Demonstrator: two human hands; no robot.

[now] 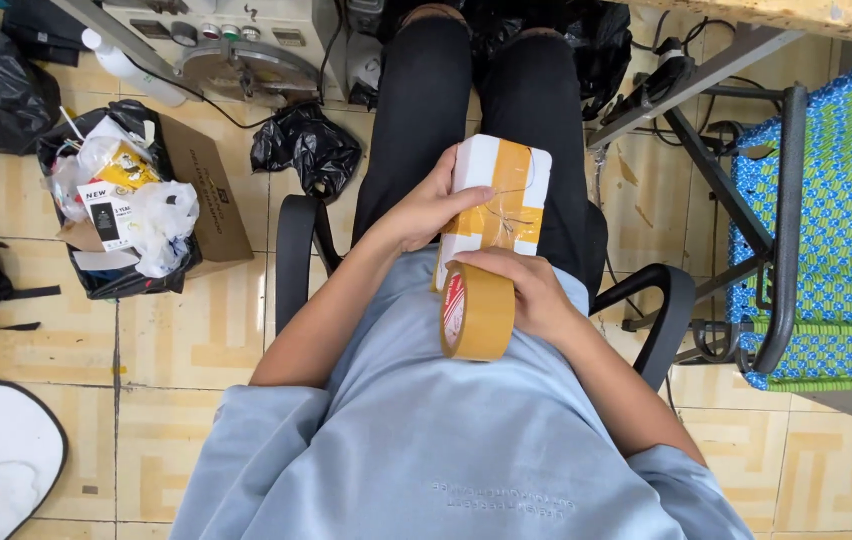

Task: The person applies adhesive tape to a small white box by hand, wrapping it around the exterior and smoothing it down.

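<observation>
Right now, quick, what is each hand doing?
Left hand: closed on the side of the white parcel, holding it on the lap.
Right hand: closed around the roll of brown tape, pressed against the parcel's near end.

A white parcel (498, 195), banded with tan tape and what looks like thin string, rests on the lap. A tan tape roll (477, 311) stands on edge, touching its near end.

The tan tiled floor (196, 340) carries a black bin bag (121, 200) stuffed with packaging, a cardboard flap (208, 185) leaning on it, a crumpled black bag (308, 148) and an office chair (298, 245).
</observation>
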